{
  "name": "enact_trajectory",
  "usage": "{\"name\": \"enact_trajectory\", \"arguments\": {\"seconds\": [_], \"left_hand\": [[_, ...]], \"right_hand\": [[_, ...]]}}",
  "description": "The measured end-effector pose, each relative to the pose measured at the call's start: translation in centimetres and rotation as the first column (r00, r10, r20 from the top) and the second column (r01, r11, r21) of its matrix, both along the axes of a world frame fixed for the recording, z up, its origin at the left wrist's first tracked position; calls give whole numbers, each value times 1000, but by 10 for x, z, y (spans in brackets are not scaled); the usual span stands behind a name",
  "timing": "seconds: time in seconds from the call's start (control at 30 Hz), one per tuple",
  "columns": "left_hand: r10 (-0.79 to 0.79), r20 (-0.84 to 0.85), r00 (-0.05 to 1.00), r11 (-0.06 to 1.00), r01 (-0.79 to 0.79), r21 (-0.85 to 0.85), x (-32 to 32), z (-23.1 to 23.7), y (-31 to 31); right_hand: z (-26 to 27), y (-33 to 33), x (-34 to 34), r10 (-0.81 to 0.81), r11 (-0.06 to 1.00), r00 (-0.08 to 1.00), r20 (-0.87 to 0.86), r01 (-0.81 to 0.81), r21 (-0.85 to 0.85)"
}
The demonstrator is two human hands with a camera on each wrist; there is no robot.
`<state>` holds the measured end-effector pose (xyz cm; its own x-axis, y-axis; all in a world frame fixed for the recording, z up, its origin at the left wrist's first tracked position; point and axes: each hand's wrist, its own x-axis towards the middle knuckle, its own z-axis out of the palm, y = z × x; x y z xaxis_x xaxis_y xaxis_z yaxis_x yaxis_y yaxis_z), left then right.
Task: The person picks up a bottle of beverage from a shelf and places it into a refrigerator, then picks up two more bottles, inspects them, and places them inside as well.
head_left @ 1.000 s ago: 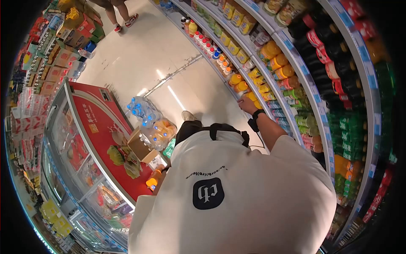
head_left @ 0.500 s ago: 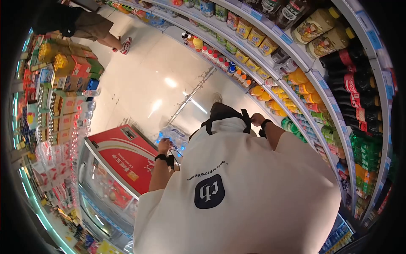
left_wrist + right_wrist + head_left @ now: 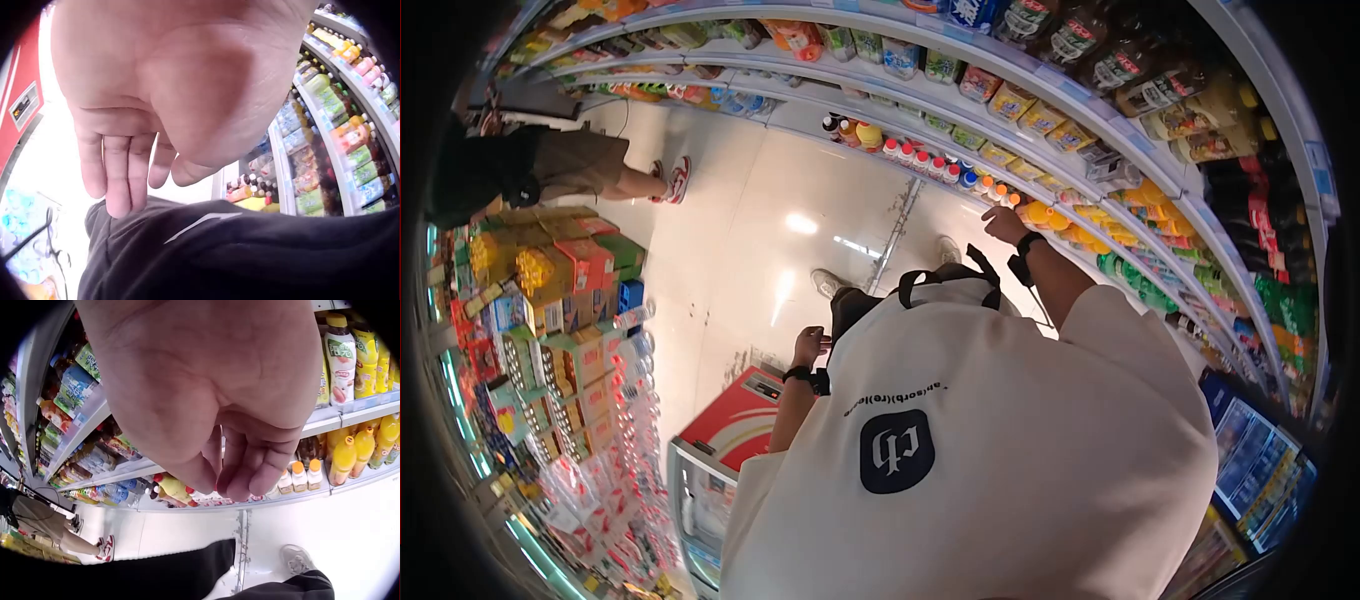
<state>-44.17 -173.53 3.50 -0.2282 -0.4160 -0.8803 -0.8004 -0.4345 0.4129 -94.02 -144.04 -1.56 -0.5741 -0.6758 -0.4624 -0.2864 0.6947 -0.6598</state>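
Observation:
My left hand (image 3: 810,345) hangs beside my left thigh with nothing in it. In the left wrist view the fingers (image 3: 117,175) of that hand point down, loosely bent, in front of dark trousers (image 3: 187,256). My right hand (image 3: 1005,225) is out in front of the lower drinks shelves, overlapping the row of orange-capped bottles (image 3: 997,192) in the head view. Its fingers (image 3: 272,472) are loosely curled and hold nothing in the right wrist view. Close by on the bottom shelf stand yellow-orange juice bottles (image 3: 342,461).
Shelves of bottled drinks (image 3: 1040,120) curve along the front and right. A red chest freezer (image 3: 735,415) stands at my left, with stacked cartons (image 3: 565,385) beyond it. Another person in shorts (image 3: 585,165) is at the far left. Pale tiled floor (image 3: 740,230) lies between.
The view has swung, and the freezer has slid down and partly out of view. An orange bottle by the left arm a second ago no longer shows. The right hand has moved forward, away from my body.

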Motion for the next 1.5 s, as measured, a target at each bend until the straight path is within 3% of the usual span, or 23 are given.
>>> {"name": "enact_trajectory", "arguments": {"seconds": [0.1, 0.17, 0.23, 0.3, 0.37, 0.43, 0.47, 0.5, 0.53, 0.6, 0.7, 0.8, 0.9, 0.93, 1.03, 1.13, 1.17, 1.23, 1.27, 1.3, 1.33, 1.43, 1.5], "left_hand": [[-191, -12, 981, 981, 191, 14, 10, 0, -69], [-286, -11, 958, 948, 284, 141, 29, -15, -120], [-237, -7, 971, 960, 236, 154, 47, -10, -167], [-202, 18, 979, 965, 196, 175, 71, -34, -224], [-166, 83, 983, 981, 156, 120, 79, -27, -265], [-210, 115, 971, 969, 190, 159, 108, -52, -320], [-253, 121, 960, 957, 230, 177, 118, -65, -347], [-291, 119, 949, 945, 266, 190, 118, -74, -364], [-315, 123, 941, 942, 294, 161, 102, -51, -368], [-332, 88, 939, 942, 324, 91, 79, -42, -377], [-317, -11, 948, 945, 315, -88, 49, -25, -372], [-354, -85, 931, 935, 355, -12, 23, -9, -358], [-486, -75, 871, 870, 490, 57, 6, 9, -350], [-528, -54, 847, 846, 531, 55, 7, 8, -354], [-596, 41, 802, 803, 596, 26, 20, 4, -369], [-766, 86, 637, 629, 770, -103, 24, 1, -391], [-735, 72, 674, 663, 737, -130, 29, -3, -399], [-970, 94, 222, 176, 919, -353, 33, -19, -423], [-800, -49, 599, 596, 780, -189, 6, 35, -407], [-868, 29, 496, 483, 855, -190, -3, 36, -415], [-963, 43, 265, 247, 937, -247, -10, 27, -430], [-960, 162, 228, 184, 952, -246, -24, -30, -467], [-967, 158, 201, 148, 944, -295, -42, -37, -499]], "right_hand": [[11, -22, 38, -79, 995, 996, 46, 76, 60], [11, -29, 75, 32, 998, 982, 185, -41, 46], [8, -37, 125, 203, 962, 978, 41, -208, 177], [-1, -44, 177, 506, 854, 792, -342, -402, 331], [15, -55, 225, 180, 947, 979, -100, -145, 288], [4, -49, 269, 174, 964, 980, -97, -150, 217], [7, -50, 290, -127, 965, 981, 146, 88, 248], [7, -51, 303, -411, 896, 841, 352, 302, 324], [-15, -37, 317, -411, 912, 725, 552, 334, 238], [-29, -35, 342, -362, 932, 749, 556, 290, 216], [32, -80, 320, -439, 897, 652, 618, 271, 350], [3, -104, 290, -513, 857, 590, 623, 307, 414], [-1, -147, 244, -395, 919, 729, 559, 322, 230], [2, -164, 227, -179, 984, 907, 380, 168, 64], [23, -217, 188, -355, 927, 861, 365, 375, 17], [41, -248, 160, -310, 941, 914, 263, 334, -51], [50, -253, 155, -358, 927, 905, 231, 375, -32], [15, -247, 153, -314, 940, 948, -44, 304, -157], [28, -252, 156, -367, 928, 929, -39, 364, -75], [26, -254, 158, -361, 932, 929, -84, 358, -52], [11, -252, 162, -322, 947, 923, -210, 312, -81], [45, -273, 164, -470, 883, 880, 68, 470, 11], [80, -297, 160, -505, 863, 862, -40, 503, -52]]}}
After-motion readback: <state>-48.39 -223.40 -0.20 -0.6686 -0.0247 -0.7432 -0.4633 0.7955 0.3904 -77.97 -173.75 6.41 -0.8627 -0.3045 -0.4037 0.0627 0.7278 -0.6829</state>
